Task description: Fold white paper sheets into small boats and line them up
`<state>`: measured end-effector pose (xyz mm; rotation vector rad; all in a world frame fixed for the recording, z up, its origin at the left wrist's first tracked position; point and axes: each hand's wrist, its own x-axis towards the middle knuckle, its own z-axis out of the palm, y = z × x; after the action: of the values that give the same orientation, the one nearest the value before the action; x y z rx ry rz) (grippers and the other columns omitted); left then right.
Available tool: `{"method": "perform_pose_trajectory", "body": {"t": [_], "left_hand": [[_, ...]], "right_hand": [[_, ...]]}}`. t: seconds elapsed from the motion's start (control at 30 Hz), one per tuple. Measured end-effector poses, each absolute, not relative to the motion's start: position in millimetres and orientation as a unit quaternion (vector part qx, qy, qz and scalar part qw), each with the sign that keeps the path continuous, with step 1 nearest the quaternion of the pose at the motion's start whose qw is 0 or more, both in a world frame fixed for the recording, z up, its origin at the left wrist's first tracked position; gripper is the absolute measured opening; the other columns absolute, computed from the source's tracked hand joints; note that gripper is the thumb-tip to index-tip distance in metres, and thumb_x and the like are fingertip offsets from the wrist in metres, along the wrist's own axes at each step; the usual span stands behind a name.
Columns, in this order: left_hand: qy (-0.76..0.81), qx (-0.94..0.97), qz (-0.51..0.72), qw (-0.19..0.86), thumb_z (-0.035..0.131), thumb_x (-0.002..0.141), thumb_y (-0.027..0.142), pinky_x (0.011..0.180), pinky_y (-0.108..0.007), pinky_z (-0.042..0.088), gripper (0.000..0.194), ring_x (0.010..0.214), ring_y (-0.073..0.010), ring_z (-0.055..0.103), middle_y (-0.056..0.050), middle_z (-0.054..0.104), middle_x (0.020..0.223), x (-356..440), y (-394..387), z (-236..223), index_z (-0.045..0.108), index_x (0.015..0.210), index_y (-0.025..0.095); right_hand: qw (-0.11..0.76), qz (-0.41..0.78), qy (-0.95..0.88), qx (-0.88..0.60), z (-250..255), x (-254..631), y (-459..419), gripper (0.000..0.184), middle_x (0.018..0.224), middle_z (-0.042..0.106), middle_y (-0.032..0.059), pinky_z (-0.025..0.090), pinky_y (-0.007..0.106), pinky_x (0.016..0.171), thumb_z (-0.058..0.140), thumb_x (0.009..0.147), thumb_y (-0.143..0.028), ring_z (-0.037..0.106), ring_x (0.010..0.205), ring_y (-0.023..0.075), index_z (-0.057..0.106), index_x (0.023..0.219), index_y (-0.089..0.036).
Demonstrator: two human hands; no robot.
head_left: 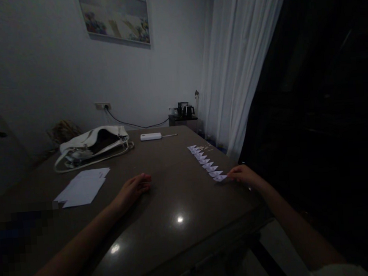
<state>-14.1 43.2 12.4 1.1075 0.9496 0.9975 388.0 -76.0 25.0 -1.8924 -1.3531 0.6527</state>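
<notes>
At 4 o'clock on the worktop (pixel 175 189), the right hand (pixel 242 175) pinches the tip of the nearest folded paper (pixel 220 178) in its grip. From there a row of folded papers (pixel 201 157) runs toward 1 o'clock. The left hand (pixel 135 187), near the middle, has its grip loosely spread, fingers slightly curled. At 9 o'clock lie white sheets (pixel 84 188); at 10 o'clock, a white bag (pixel 92 145); at 12 o'clock, 1 white device (pixel 151 136).

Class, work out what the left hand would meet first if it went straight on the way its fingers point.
The left hand would likely meet the row of folded papers first, though its height above the table is unclear.
</notes>
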Motion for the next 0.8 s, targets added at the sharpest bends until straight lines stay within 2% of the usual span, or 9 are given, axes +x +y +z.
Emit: {"method": "perform_pose_trajectory", "body": {"t": [0.67, 0.8], "left_hand": [[0.398, 0.494, 0.444, 0.632, 0.068, 0.074, 0.035, 0.065, -0.027, 0.051, 0.026, 0.070, -0.0174, 0.063, -0.011, 0.068, 0.082, -13, 46, 8, 0.066, 0.081, 0.010], [0.397, 0.492, 0.443, 0.636, 0.069, 0.074, 0.034, 0.065, -0.027, 0.052, 0.025, 0.069, -0.0168, 0.063, -0.011, 0.067, 0.083, -14, 43, 11, 0.067, 0.080, 0.010]], "right_hand": [[0.359, 0.251, -0.533, -0.724, 13, 396, -70, 0.022, 0.052, 0.060, 0.0019, 0.030, 0.020, 0.040, 0.061, 0.067, -0.033, 0.042, 0.040, 0.0082, 0.067, 0.064, -0.011], [0.390, 0.199, -0.533, -0.724, 16, 391, -71, 0.022, 0.056, 0.061, 0.0038, 0.035, 0.022, 0.044, 0.059, 0.070, -0.033, 0.050, 0.047, 0.0125, 0.064, 0.064, -0.013]]}}
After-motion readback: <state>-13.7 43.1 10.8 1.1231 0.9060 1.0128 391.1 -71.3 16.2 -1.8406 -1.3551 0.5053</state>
